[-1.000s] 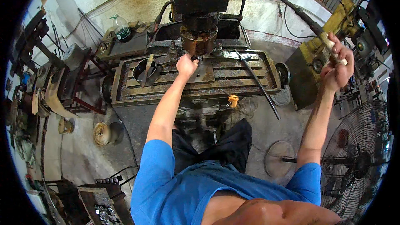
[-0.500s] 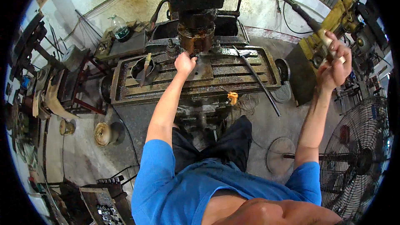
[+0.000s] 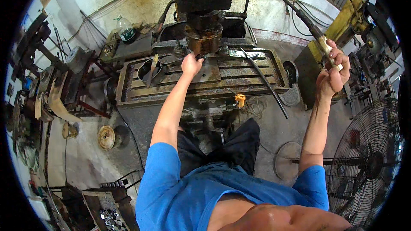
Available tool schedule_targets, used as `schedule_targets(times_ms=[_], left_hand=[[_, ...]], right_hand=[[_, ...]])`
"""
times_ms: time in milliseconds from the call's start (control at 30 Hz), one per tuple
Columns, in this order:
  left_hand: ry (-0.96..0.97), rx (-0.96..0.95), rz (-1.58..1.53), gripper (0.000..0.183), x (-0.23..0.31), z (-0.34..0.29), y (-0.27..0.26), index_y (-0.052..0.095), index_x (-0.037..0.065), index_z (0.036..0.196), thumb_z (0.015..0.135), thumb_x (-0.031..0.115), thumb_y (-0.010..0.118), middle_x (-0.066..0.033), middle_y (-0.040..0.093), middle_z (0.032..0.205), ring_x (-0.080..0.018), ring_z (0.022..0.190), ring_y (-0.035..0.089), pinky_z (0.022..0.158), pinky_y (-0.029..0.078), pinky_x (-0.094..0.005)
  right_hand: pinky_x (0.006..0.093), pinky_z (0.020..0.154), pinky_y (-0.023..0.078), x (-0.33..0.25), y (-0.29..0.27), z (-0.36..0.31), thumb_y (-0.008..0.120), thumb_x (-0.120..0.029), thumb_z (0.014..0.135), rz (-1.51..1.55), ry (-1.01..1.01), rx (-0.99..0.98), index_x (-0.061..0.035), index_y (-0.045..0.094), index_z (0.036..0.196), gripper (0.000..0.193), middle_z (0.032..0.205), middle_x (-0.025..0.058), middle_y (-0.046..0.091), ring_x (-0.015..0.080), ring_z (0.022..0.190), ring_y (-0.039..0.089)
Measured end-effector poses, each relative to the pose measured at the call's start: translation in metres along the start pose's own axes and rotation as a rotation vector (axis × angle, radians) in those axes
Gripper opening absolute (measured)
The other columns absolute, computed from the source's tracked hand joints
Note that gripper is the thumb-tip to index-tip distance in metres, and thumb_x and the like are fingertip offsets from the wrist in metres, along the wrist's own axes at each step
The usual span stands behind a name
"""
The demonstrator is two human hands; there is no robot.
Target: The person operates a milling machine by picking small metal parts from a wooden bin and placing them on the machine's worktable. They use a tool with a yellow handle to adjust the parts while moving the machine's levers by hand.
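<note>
Rusty, rough metal machine table [image 3: 239,75]; smooth worn lever handle [image 3: 327,51].

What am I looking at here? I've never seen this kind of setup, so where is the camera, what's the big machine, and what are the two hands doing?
The camera sits on the person's head and looks down through a fisheye lens, so straight edges bend and their blue shirt fills the bottom.

In front of them stands a heavy, rusty milling or drilling machine in a workshop. Its slotted metal table carries a flat plate, a long dark bar lying diagonally, and a ring-shaped part on the left.

The left hand reaches under the machine's spindle, resting on the plate. The right hand is raised to the side and grips the end of the long feed lever that runs up to the machine head.

A large floor fan stands at the right.
</note>
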State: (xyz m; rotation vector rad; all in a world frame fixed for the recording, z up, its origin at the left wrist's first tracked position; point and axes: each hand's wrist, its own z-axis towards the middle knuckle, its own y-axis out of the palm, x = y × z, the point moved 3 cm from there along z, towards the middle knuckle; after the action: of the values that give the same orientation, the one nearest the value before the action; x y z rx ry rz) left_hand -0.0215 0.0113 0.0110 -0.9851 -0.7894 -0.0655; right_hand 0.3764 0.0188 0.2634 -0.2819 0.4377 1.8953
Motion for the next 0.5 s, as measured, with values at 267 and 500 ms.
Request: schedule_targets(times_ms=[267,500], left_hand=[[0.044,-0.267,-0.423,0.032,-0.007,-0.052,-0.074,0.056,-0.004,0.107,0.079,0.009,0.060,-0.0064,0.056,0.057,-0.0091,0.043,0.050,0.038,0.039,-0.0258],[-0.093,-0.208,-0.488,0.027,-0.057,-0.110,-0.152,0.056,-0.006,0.104,0.080,0.007,0.058,-0.0074,0.061,0.067,-0.0083,0.049,0.051,0.040,0.040,-0.0245]], right_hand=[[0.0493,0.101,0.021,0.003,-0.004,-0.013,0.040,-0.004,0.058,0.042,0.049,0.016,-0.0047,0.040,0.073,0.015,0.085,0.0119,0.047,0.0365,0.111,0.042],[0.0498,0.100,0.021,0.007,-0.003,-0.023,0.039,-0.003,0.055,0.115,0.056,0.050,-0.0043,0.042,0.068,0.013,0.082,0.0122,0.048,0.0362,0.106,0.045]])
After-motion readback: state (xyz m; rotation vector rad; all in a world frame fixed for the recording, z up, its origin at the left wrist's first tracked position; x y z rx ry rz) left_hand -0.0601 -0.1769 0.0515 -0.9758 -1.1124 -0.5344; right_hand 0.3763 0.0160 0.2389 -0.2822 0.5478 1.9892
